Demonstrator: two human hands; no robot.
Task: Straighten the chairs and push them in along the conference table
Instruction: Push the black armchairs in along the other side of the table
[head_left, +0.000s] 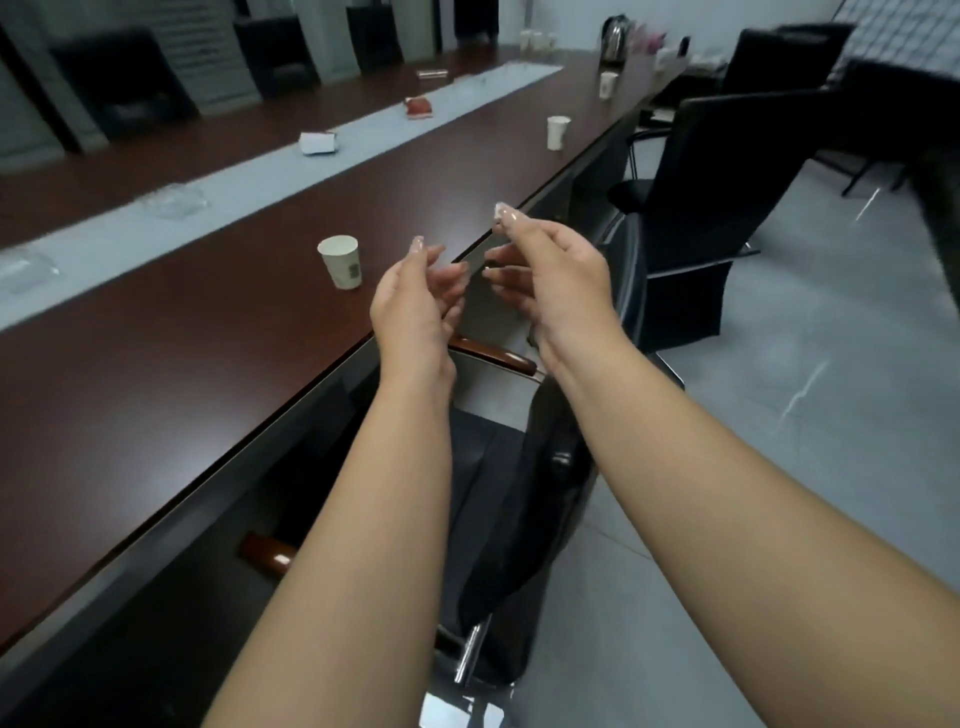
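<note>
Chairs: nearest chair (514, 499) of glossy black leather with chrome frame and wooden armrests, tucked against dark wood desk (156, 364); next chair (691, 208) angled out, well apart. Left hand (415, 306) and right hand (556, 280) raised above the desk edge, fingers relaxed, apart, gripping nothing.
</note>
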